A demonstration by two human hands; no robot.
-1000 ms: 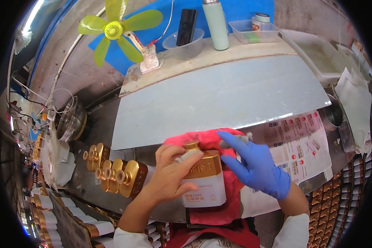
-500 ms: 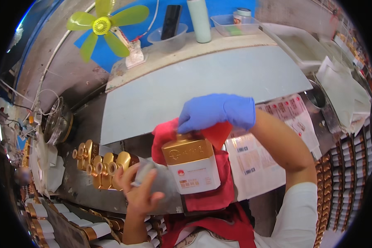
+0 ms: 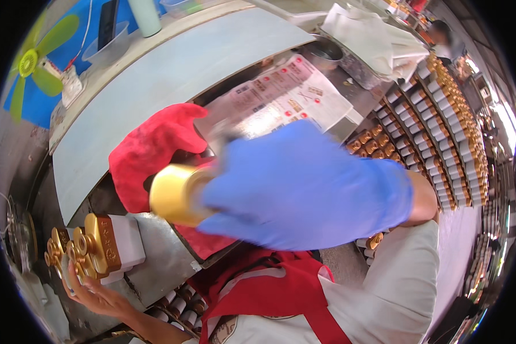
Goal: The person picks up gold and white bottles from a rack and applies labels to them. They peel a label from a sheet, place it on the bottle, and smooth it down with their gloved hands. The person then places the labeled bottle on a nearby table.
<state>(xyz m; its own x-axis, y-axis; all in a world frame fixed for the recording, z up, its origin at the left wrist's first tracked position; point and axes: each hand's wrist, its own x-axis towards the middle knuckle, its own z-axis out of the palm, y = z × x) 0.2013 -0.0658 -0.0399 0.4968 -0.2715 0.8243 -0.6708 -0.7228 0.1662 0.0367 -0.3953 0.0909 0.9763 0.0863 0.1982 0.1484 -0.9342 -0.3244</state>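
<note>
1. Although blur softens its outline, the blue-gloved right hand (image 3: 304, 186) is curled around a gold bottle (image 3: 175, 194), whose gold part juts out on the glove's left side; most of the rest is hidden.
2. Bare, its fingers loosely straightened and parted, the left hand (image 3: 97, 298) has nothing visible in its grasp; its fingertips are right by the gold-and-white bottles (image 3: 106, 246), and whether they touch cannot be told.
3. Those bottles stand close together toward the left end of the table (image 3: 160, 246).
4. The gold bottle appears over the red cloth (image 3: 149, 149); contact between them is unclear.
5. At upper left, a clear plastic bowl (image 3: 121, 45) holds a dark phone-like slab (image 3: 108, 26). The contents of the round metal container (image 3: 338, 53), beyond the printed sheet (image 3: 304, 92), are too dark to make out.
6. The pale grey board (image 3: 172, 80) has its near edge running slantwise behind the cloth. A stretch of metal tabletop shows between the bottle group and the cloth. Ranks of gold-topped bottles (image 3: 444, 109) line the right side.
</note>
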